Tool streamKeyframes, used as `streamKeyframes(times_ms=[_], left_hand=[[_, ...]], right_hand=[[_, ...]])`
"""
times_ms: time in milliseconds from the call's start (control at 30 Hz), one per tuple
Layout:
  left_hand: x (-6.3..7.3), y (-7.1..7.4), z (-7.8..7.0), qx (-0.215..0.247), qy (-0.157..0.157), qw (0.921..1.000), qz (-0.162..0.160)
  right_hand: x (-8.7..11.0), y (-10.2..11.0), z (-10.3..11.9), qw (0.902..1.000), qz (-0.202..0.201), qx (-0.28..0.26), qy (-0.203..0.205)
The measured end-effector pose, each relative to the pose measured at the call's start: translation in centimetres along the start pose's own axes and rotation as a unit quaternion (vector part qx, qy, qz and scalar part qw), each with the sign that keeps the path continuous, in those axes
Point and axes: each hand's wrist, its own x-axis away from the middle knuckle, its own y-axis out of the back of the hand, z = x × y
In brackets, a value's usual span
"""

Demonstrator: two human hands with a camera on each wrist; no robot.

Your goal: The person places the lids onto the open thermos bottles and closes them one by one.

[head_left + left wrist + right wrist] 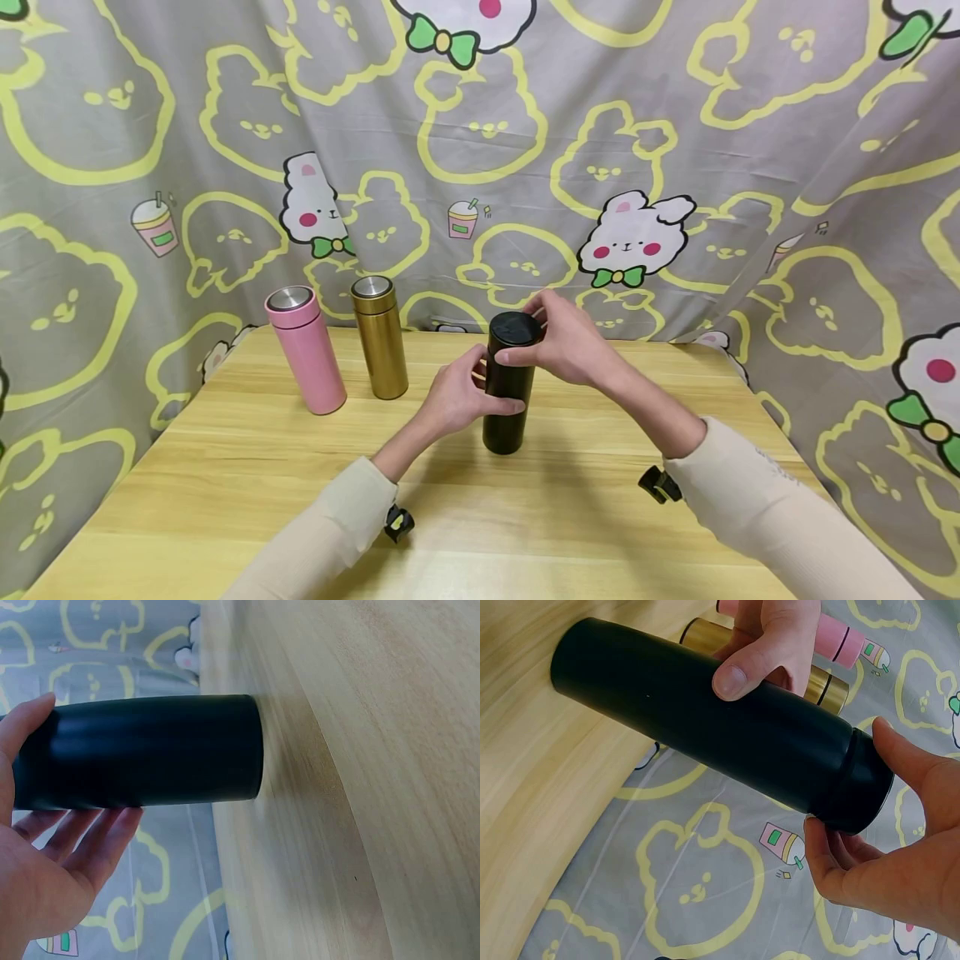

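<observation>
A black thermos (pixel 504 429) stands upright on the wooden table in the head view. Around its middle my left hand (pixel 459 393) grips the body, thumb across the front. My right hand (pixel 570 340) holds the lid (pixel 514 329) at the top, thumb on the near side and fingers behind. In the right wrist view a thin seam parts the lid (pixel 859 784) from the body (pixel 705 712), and the lid is on the thermos. The left wrist view has the lower body (pixel 165 750) with the left fingers curled beneath it.
To the left stand a pink thermos (pixel 309 358) and a gold thermos (pixel 381 346), both upright with silver-topped lids. A patterned grey curtain (pixel 510 200) hangs right behind the table (pixel 225 467). Each wrist carries a small black device (pixel 660 484).
</observation>
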Motion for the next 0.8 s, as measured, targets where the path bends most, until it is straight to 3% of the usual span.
streamKeyframes(times_ms=[267, 533, 800], left_hand=[[0.0, 0.0, 0.0, -0.001, 0.002, 1.0000, 0.003], [0.0, 0.0, -0.1, 0.000, 0.008, 0.9999, 0.007], [-0.1, 0.0, -0.1, -0.011, -0.003, 0.9999, 0.001]], right_hand=[[-0.1, 0.0, 0.0, 0.9999, 0.002, 0.010, -0.001], [-0.3, 1.1, 0.5, 0.9970, 0.077, 0.004, -0.002], [-0.4, 1.9, 0.8, 0.9925, 0.114, -0.026, 0.036]])
